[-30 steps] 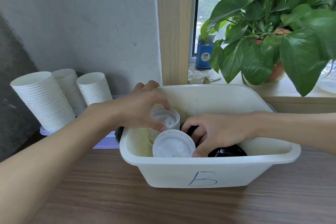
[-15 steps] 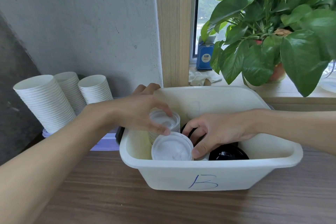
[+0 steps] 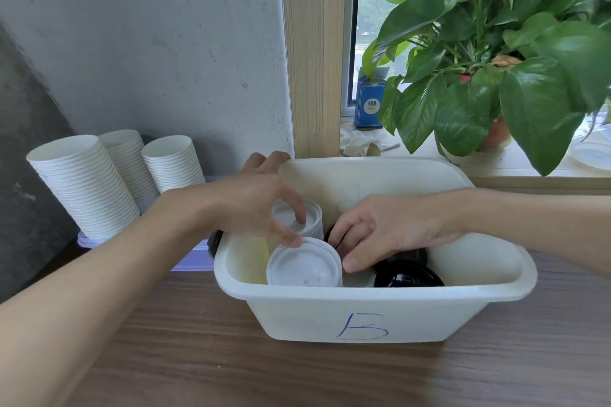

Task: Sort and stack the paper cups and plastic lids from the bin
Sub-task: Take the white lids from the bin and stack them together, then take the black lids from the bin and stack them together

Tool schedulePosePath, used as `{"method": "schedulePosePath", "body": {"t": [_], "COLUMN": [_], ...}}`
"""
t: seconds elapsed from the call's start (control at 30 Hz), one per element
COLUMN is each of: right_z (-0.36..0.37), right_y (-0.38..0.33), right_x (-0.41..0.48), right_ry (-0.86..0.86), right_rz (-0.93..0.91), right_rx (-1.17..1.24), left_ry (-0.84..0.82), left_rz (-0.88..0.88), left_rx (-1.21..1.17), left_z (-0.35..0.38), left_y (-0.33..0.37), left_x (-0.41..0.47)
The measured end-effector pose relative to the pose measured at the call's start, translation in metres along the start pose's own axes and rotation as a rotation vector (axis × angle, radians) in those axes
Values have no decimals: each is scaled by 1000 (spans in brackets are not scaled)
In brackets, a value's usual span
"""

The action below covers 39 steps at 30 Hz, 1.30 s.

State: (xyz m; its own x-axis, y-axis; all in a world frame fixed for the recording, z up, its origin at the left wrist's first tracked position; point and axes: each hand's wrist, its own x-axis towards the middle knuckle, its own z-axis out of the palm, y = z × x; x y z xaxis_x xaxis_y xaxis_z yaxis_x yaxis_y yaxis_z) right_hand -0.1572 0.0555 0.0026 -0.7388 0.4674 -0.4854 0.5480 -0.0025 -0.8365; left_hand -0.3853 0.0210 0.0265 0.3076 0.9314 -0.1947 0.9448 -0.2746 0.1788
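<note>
**Desk:** Paper cups, white and nested, stand in three tall stacks (image 3: 89, 188) at the far left against the grey wall; where do the rest lie?

**Photographer:** Inside the white plastic bin marked with a blue "B" (image 3: 360, 311) on the wooden table (image 3: 198, 357); a short stack of white cups capped by a round white plastic lid (image 3: 299, 216) sits at its left, a second white lid (image 3: 304, 266) leans at the near wall, and black plastic lids (image 3: 410, 276) lie to the right.

**Desk:** And the hands?

**Photographer:** Left hand (image 3: 261, 205) is curled loosely over the capped stack, fingertips resting on the lid, thumb down beside the nearer lid; whether it grips firmly I cannot tell; right hand (image 3: 386, 231) is half closed, fingers reaching down among the black lids, thumb just beside the near white lid; what it has hold of, if anything, is hidden.

**Desk:** Risks?

**Photographer:** By my judgement, several; lifting by the lid alone could pop it free and leave the cups behind; a hard squeeze could crush the thin paper walls; two hands crowding one corner could tip the leaning lid flat or scatter the black ones; dragging upward against the bin wall could shift the light bin along the table.
</note>
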Motion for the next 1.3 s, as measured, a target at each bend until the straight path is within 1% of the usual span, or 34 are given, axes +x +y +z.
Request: {"method": "schedulePosePath", "body": {"t": [0.03,0.13,0.2,0.3,0.43,0.6,0.7,0.83,1.0,1.1,1.2,1.3], "right_z": [-4,-20,-27,-28,-22,-15,-14,-15,-19,-23,-28,-27], "right_y": [-2,-4,-1,6,7,13,17,17,9,-5,-16,-20], "right_x": [-4,-13,-16,-13,-2,9,14,14,4,-14,-32,-45], "right_ry": [73,350,452,459,462,392,378,406,486,535,589,628], "right_rz": [-25,-89,-71,-7,25,52,81,109,79,47,-2,-61], "right_rx": [-35,-242,-325,-449,-587,-688,-726,-746,-727,-722,-716,-631], "left_ry": [1,10,17,23,46,95,95,111,126,197,320,439], "left_rz": [-3,-2,1,16,37,73,76,81,73,60,76,73], "left_rx": [4,35,71,113,133,121,131,125,91,58,27,-71], "left_z": [0,-1,-1,-1,0,3,4,4,4,3,0,-3], "left_y": [1,2,4,6,5,3,2,1,3,7,15,27], "left_x": [0,-2,-3,-3,-3,-3,-3,-2,-3,-3,-1,2]}}
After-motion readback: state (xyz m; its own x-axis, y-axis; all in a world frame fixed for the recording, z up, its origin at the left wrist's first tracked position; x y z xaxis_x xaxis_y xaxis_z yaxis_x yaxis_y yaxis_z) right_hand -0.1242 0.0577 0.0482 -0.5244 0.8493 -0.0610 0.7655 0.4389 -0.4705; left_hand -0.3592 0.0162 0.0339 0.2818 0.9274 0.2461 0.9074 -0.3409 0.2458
